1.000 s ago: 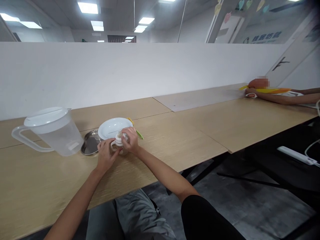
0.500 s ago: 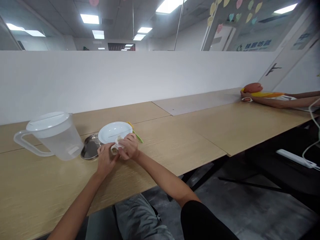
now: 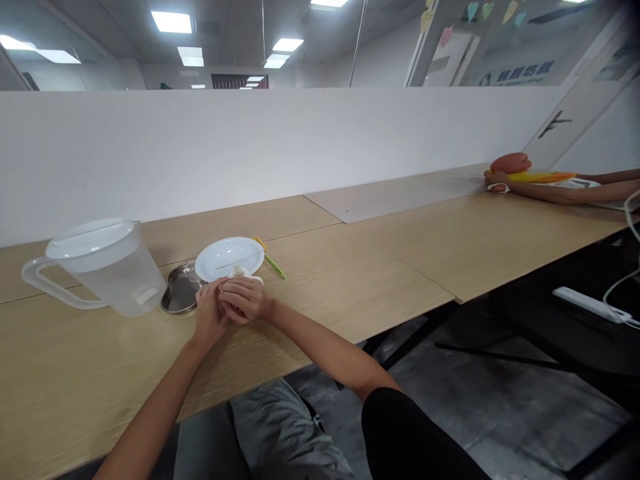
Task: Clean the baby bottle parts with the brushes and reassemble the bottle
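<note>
Both hands close around what looks like a small white baby bottle (image 3: 239, 271) with a clear tip, just over the table's near side. My left hand (image 3: 210, 315) grips it from the left. My right hand (image 3: 245, 300) wraps over it with bent fingers, covering most of its body. Right behind the hands stands a white bowl (image 3: 227, 256). A thin yellow-and-green utensil (image 3: 273, 263) lies against the bowl's right side. To the left, close to my left hand, is a kidney-shaped metal tray (image 3: 181, 292).
A clear plastic pitcher (image 3: 123, 280) with a white lid stands at the left. Far right, another person's arms (image 3: 565, 193) hold a baby doll (image 3: 510, 163) on the table (image 3: 360, 280). A white wall (image 3: 300, 147) runs along the back. A white power strip (image 3: 590, 305) lies lower right.
My right hand has shifted left and down over the bottle, so its ring handle is now hidden. The two hands are closer together. The view has tilted slightly downward.
</note>
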A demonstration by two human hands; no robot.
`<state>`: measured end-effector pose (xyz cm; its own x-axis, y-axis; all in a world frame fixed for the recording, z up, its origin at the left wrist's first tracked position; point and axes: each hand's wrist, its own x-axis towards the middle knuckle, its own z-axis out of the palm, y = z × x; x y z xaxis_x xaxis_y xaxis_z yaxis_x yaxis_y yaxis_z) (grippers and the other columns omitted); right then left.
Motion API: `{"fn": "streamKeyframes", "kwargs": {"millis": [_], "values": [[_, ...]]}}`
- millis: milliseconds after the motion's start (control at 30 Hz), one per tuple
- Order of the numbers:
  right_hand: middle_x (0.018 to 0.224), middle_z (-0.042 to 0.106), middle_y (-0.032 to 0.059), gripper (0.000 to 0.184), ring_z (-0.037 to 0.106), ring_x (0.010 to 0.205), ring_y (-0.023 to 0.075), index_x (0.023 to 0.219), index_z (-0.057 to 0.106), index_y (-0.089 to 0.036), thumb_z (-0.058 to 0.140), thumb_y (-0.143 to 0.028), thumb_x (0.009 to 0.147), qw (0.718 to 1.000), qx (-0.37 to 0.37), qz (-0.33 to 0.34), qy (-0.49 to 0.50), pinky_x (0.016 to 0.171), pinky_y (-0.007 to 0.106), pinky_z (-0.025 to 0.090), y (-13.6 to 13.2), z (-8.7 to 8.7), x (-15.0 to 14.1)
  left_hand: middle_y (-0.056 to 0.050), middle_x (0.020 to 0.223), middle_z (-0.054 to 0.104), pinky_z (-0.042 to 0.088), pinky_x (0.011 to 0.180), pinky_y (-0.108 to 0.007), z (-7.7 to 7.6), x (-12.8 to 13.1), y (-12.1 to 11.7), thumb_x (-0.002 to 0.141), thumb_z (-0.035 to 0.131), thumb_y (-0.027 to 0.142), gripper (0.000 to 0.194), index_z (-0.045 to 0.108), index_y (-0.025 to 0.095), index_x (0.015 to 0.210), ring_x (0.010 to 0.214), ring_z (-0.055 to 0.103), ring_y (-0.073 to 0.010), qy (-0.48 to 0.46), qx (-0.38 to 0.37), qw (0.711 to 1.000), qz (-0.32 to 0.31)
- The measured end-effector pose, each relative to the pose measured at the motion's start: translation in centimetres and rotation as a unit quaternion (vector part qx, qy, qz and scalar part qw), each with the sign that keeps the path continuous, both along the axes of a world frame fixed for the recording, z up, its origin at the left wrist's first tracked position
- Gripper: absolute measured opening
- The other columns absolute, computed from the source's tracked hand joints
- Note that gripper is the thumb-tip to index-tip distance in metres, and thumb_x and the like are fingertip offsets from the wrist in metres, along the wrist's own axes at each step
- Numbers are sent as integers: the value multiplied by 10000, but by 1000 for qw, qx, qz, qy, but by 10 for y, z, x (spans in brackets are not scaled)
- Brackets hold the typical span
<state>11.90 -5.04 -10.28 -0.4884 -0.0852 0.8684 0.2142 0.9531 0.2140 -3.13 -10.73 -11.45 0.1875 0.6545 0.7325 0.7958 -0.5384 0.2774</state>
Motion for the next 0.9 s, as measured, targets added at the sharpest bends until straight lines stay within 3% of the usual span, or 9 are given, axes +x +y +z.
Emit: {"fn": "streamKeyframes", "kwargs": {"millis": [133,267,333,433,500,733,833,900], "values": [[1040,684,117,127,636,1059,248,936,608,-231,537,-280,843,998,-66,14,21,876,456,550,4,6,10,-139,1160,618,385,932,-479,5,4,0,821,535,403,466,506,160,1219,1063,557,-310,-9,-21,1000,8],[1145,645,151,311,593,1124,277,1127,538,-203,509,-309,837,966,-235,-24,103,963,506,470,6,26,22,-133,1183,623,362,960,-468,9,9,0,837,559,461,497,499,189,1248,1096,553,-296,-20,-41,998,33],[1189,626,137,471,584,1122,254,1268,440,-174,515,-322,828,942,-328,20,70,962,453,466,5,37,27,-127,1160,641,350,975,-469,9,10,0,830,583,470,571,452,186,1307,1112,551,-295,-26,-49,998,35],[1071,658,55,564,614,970,203,1339,374,-182,528,-294,808,907,-412,82,-39,885,365,480,4,48,31,-137,1230,611,326,999,-478,8,11,0,815,611,476,571,467,188,1287,1140,544,-300,-37,-45,997,43],[1026,649,38,580,605,923,192,1337,394,-182,565,-288,793,904,-420,63,-52,869,341,463,4,51,31,-145,1263,589,321,1003,-473,7,11,-1,808,624,475,551,486,186,1256,1150,543,-300,-45,-35,997,48],[1047,666,100,627,603,971,232,1189,549,-161,748,-506,705,923,-366,-116,-11,950,385,370,4,50,21,-108,1088,673,331,991,-466,8,14,-1,784,665,435,708,370,172,1372,1079,586,-281,-70,-34,996,42],[1102,668,125,604,602,1018,258,1131,584,-160,755,-538,692,922,-363,-136,-23,980,430,353,4,50,21,-108,1093,670,329,995,-474,7,14,0,783,663,430,703,372,171,1367,1083,579,-283,-69,-41,996,46],[1081,674,119,597,602,1022,261,1128,596,-156,761,-527,690,917,-382,-108,-31,986,452,365,5,51,25,-107,1097,667,324,1001,-482,7,13,0,785,657,429,696,368,172,1364,1092,574,-286,-70,-48,995,45]]}}
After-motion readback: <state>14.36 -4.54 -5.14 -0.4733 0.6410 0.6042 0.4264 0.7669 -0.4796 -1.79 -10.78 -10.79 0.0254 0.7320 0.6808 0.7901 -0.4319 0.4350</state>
